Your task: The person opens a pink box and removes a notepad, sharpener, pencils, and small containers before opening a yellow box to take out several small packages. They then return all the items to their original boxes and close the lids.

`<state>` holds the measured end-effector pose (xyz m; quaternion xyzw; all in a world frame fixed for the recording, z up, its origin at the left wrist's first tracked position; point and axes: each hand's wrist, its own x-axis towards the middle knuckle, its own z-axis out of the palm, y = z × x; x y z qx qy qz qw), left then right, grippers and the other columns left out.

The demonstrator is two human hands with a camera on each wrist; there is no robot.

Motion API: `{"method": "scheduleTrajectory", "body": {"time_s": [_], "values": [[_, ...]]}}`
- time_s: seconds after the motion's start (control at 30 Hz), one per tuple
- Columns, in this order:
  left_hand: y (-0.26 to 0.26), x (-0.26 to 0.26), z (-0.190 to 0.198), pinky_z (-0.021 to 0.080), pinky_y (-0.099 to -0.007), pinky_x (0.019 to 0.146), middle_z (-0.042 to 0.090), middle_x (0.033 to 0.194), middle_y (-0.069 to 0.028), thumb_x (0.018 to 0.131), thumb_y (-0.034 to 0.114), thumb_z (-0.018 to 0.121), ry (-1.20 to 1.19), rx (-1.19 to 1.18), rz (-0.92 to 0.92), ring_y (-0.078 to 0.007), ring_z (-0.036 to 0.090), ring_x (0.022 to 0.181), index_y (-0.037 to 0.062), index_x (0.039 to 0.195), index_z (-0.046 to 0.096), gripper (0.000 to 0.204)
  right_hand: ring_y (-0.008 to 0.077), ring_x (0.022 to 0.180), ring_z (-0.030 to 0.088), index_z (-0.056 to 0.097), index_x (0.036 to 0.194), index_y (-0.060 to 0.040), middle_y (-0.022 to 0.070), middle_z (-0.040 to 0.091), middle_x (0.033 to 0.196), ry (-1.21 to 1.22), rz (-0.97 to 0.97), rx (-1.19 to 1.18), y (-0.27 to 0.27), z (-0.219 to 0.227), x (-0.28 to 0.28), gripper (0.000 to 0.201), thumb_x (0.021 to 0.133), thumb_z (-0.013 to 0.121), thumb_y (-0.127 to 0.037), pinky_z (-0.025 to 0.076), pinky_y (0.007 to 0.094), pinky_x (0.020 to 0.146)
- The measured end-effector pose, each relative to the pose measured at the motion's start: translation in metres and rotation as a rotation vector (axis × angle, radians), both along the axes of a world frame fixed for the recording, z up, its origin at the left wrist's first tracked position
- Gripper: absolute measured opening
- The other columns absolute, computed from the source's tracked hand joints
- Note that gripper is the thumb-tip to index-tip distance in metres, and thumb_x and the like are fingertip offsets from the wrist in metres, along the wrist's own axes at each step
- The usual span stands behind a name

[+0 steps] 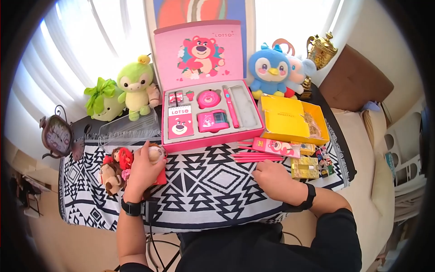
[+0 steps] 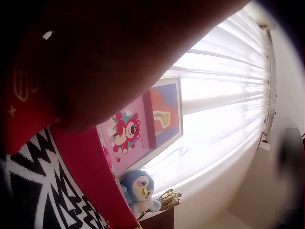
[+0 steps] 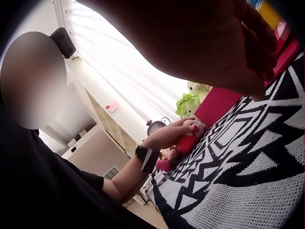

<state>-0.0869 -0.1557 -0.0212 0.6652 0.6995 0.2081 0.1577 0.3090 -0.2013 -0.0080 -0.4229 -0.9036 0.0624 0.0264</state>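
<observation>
Small plush dolls (image 1: 121, 158) lie in a bunch on the left side of the black-and-white cloth (image 1: 217, 199). One doll's pale round head (image 1: 157, 154) is at the far end of the bunch. The left hand (image 1: 146, 171) lies over the dolls, fingers pointing away from the person; I can't tell if it grips one. The right hand (image 1: 274, 180) rests with its fingers loosely bent, holding nothing. Just past it, pink pencils (image 1: 256, 157) lie longways from left to right, near a Lotso pencil box (image 1: 275, 147). Farther back sits the big open pink Lotso box (image 1: 208, 143).
</observation>
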Motion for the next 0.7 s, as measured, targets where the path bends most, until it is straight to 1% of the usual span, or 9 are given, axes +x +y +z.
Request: {"method": "scheduleTrajectory", "body": {"time_s": [0.1, 0.2, 0.27, 0.33, 0.4, 0.5, 0.57, 0.67, 0.7], "values": [[-0.006, 0.003, 0.003, 0.044, -0.0429, 0.108, 0.053, 0.134, -0.0268, 0.086, 0.024, 0.072, -0.026, 0.025, 0.056, -0.0407, 0.055, 0.124, -0.0044, 0.147, 0.044, 0.072, 0.0316, 0.092, 0.063, 0.068, 0.082, -0.0016, 0.0140, 0.064, 0.092, -0.005, -0.090, 0.027, -0.001, -0.005, 0.011, 0.010, 0.072, 0.067, -0.004, 0.055, 0.0414, 0.076], [-0.029, 0.011, 0.013, 0.045, -0.0412, 0.106, 0.053, 0.132, -0.0241, 0.088, 0.020, 0.070, -0.013, 0.115, 0.018, -0.0375, 0.056, 0.121, -0.0053, 0.145, 0.044, 0.068, 0.0309, 0.091, 0.062, 0.067, 0.084, -0.0022, 0.0135, 0.063, 0.091, -0.027, -0.148, 0.074, 0.001, 0.001, 0.025, 0.012, 0.072, 0.066, -0.003, 0.055, 0.0408, 0.074], [-0.041, 0.017, 0.009, 0.047, -0.0428, 0.103, 0.050, 0.131, -0.0255, 0.085, 0.015, 0.071, -0.128, 0.163, -0.104, -0.0393, 0.056, 0.119, -0.0065, 0.142, 0.046, 0.066, 0.0307, 0.091, 0.062, 0.066, 0.089, -0.0023, 0.0133, 0.061, 0.091, -0.003, -0.252, 0.281, 0.004, 0.003, 0.036, 0.017, 0.071, 0.067, -0.002, 0.055, 0.0408, 0.073], [-0.051, 0.034, 0.013, 0.047, -0.0420, 0.103, 0.049, 0.132, -0.0256, 0.085, 0.013, 0.072, -0.246, 0.104, -0.157, -0.0388, 0.055, 0.120, -0.0068, 0.141, 0.046, 0.065, 0.0304, 0.092, 0.062, 0.066, 0.093, -0.0015, 0.0132, 0.061, 0.092, -0.025, -0.317, 0.299, 0.009, 0.008, 0.045, 0.022, 0.071, 0.068, -0.002, 0.054, 0.0399, 0.073], [-0.054, 0.049, 0.019, 0.049, -0.0419, 0.100, 0.049, 0.133, -0.0260, 0.085, 0.012, 0.072, -0.153, 0.178, -0.167, -0.0393, 0.056, 0.119, -0.0059, 0.142, 0.047, 0.064, 0.0297, 0.092, 0.062, 0.066, 0.094, -0.0012, 0.0126, 0.061, 0.093, -0.132, -0.395, 0.312, 0.015, 0.007, 0.055, 0.023, 0.071, 0.070, -0.003, 0.054, 0.0385, 0.074], [-0.047, 0.053, 0.017, 0.047, -0.0417, 0.103, 0.050, 0.133, -0.0249, 0.090, 0.011, 0.067, -0.049, 0.197, -0.136, -0.0387, 0.055, 0.122, -0.0057, 0.142, 0.045, 0.059, 0.0287, 0.094, 0.062, 0.067, 0.095, -0.0022, 0.0122, 0.062, 0.095, -0.209, -0.407, 0.296, 0.022, -0.001, 0.067, 0.024, 0.072, 0.071, -0.005, 0.053, 0.0381, 0.075], [-0.034, 0.045, -0.002, 0.054, -0.0458, 0.092, 0.050, 0.134, -0.0290, 0.091, 0.018, 0.067, -0.042, 0.154, -0.086, -0.0443, 0.061, 0.113, -0.0031, 0.142, 0.048, 0.058, 0.0283, 0.095, 0.062, 0.067, 0.096, -0.0028, 0.0120, 0.063, 0.096, -0.228, -0.404, 0.294, 0.028, -0.007, 0.071, 0.025, 0.072, 0.072, -0.005, 0.053, 0.0383, 0.075], [-0.031, 0.039, -0.009, 0.055, -0.0462, 0.090, 0.051, 0.135, -0.0299, 0.092, 0.022, 0.066, 0.026, 0.226, -0.072, -0.0457, 0.062, 0.112, -0.0035, 0.142, 0.047, 0.059, 0.0282, 0.093, 0.063, 0.067, 0.100, -0.0022, 0.0117, 0.064, 0.096, -0.194, -0.386, 0.330, 0.031, -0.011, 0.079, 0.026, 0.074, 0.070, -0.005, 0.053, 0.0390, 0.075], [-0.032, 0.040, -0.009, 0.052, -0.0477, 0.095, 0.052, 0.136, -0.0291, 0.091, 0.023, 0.069, 0.042, 0.243, -0.050, -0.0458, 0.059, 0.118, -0.0037, 0.143, 0.046, 0.062, 0.0284, 0.092, 0.063, 0.066, 0.102, -0.0020, 0.0113, 0.064, 0.094, -0.198, -0.389, 0.314, 0.031, -0.011, 0.081, 0.026, 0.076, 0.069, -0.006, 0.053, 0.0393, 0.075]]}}
